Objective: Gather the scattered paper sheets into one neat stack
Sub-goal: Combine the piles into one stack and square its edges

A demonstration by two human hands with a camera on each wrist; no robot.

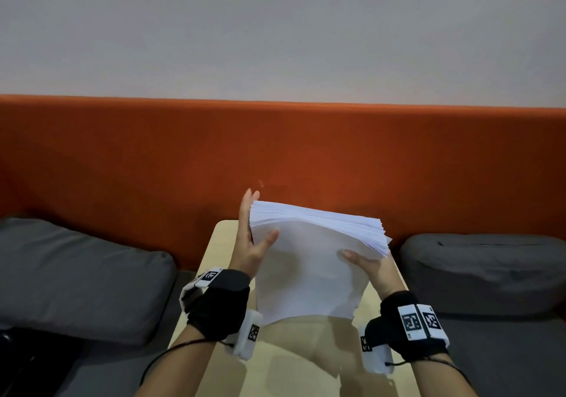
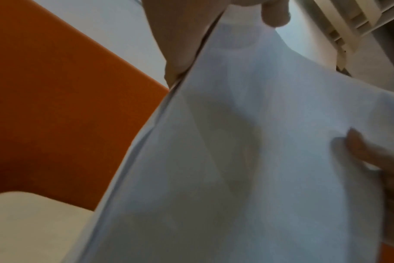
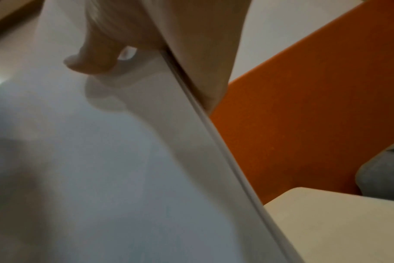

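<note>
A thick stack of white paper sheets [image 1: 306, 268] is held upright over the small beige table [image 1: 219, 243]. Its top edges are slightly fanned and uneven. My left hand [image 1: 249, 243] holds the stack's left edge, with straight fingers behind it and the thumb on the front sheet. My right hand [image 1: 369, 266] pinches the right edge, thumb in front and fingers hidden behind. In the left wrist view the stack [image 2: 236, 169] fills the frame. In the right wrist view my right thumb [image 3: 97, 57] presses the stack [image 3: 101, 169]. I cannot tell whether the bottom edge touches the table.
An orange padded backrest [image 1: 275, 151] runs behind the table, below a white wall. Grey cushions lie to the left [image 1: 76, 274] and right [image 1: 484, 271] of the table. Bare glossy tabletop [image 1: 275, 366] shows in front of the stack.
</note>
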